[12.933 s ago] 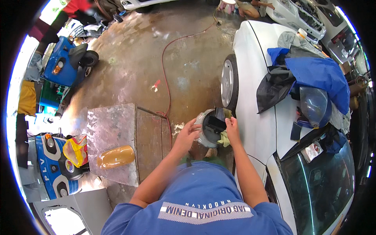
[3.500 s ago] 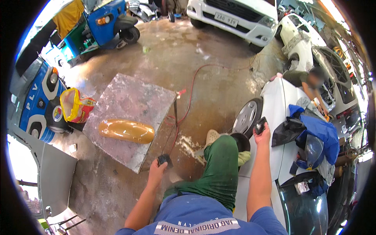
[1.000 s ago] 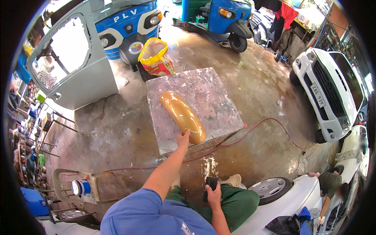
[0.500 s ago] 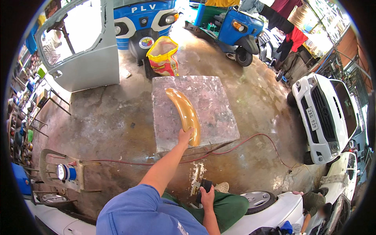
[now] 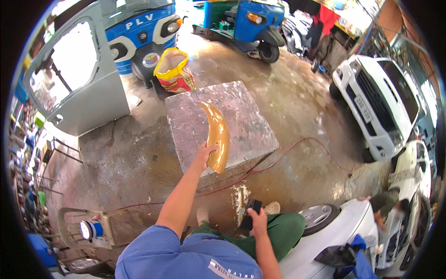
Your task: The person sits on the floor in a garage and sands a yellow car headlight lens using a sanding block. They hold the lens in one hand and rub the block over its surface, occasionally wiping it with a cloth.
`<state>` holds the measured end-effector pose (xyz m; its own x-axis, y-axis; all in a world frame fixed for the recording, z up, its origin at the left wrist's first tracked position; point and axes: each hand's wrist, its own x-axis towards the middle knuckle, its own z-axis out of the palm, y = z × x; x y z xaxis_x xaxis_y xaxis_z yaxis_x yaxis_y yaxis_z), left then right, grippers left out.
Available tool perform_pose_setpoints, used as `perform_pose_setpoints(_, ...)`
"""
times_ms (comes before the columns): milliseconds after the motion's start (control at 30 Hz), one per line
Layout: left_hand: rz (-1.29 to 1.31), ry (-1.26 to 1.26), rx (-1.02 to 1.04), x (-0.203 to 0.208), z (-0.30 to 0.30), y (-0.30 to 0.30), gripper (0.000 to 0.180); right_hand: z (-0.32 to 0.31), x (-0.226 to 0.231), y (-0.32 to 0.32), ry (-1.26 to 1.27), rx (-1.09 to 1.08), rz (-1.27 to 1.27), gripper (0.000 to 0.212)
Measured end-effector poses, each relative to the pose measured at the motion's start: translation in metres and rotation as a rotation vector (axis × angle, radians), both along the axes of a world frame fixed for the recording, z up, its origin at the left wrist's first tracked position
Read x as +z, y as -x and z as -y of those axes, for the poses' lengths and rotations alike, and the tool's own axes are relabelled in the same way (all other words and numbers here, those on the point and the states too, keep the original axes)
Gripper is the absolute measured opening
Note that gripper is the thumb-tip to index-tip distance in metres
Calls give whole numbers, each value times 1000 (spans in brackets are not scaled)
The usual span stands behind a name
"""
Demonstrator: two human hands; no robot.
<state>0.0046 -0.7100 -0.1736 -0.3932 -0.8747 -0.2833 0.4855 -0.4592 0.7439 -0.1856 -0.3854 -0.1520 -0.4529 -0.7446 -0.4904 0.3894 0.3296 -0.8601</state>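
My left hand (image 5: 203, 156) grips the lower edge of a curved, glossy tan panel (image 5: 217, 132), its thumb over the near part. The panel tapers toward its far end and shows bright reflections. It is over a square, paint-stained work table (image 5: 248, 121), its near end reaching past the table's front edge; whether it touches the top I cannot tell. Down by my right knee, in green trousers, my right hand (image 5: 259, 221) is closed around a flat black rectangular block (image 5: 251, 214), whose exact kind is unclear.
A red hose (image 5: 297, 145) crosses the floor past the table. Beyond stand a yellow-red sack (image 5: 174, 74), a grey door panel (image 5: 100, 114) and blue three-wheelers (image 5: 255, 23). A white car (image 5: 378, 109) is at right, a chair (image 5: 69, 228) at left. Another person (image 5: 385, 204) crouches at lower right.
My view has turned, so the surroundings appear tilted and shifted left. The panel now stands more upright in view, still in my left hand. My right hand keeps the black block.
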Motion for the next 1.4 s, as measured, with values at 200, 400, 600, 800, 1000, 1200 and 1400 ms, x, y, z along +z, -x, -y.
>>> perform_pose_setpoints(200,-109,-41,-126,98,-80,-29,41,43,70,0,369,-25,442,72)
perform_pose_setpoints(400,-89,-89,-312,130,-127,-39,50,75,78,4,555,67,653,77)
perform_pose_setpoints(600,-143,-168,-419,107,-165,-55,69,70,85,-25,397,-21,839,44)
perform_pose_setpoints(800,-226,-233,-336,119,-188,-53,65,84,74,-33,291,-37,797,37)
perform_pose_setpoints(1000,-199,-279,-200,92,-183,-62,53,124,67,-40,303,26,735,29)
perform_pose_setpoints(1200,-167,-352,-97,35,-166,-85,48,153,61,-53,281,105,737,32)
perform_pose_setpoints(1400,-222,-345,-110,21,-162,-96,43,156,57,-61,251,60,779,24)
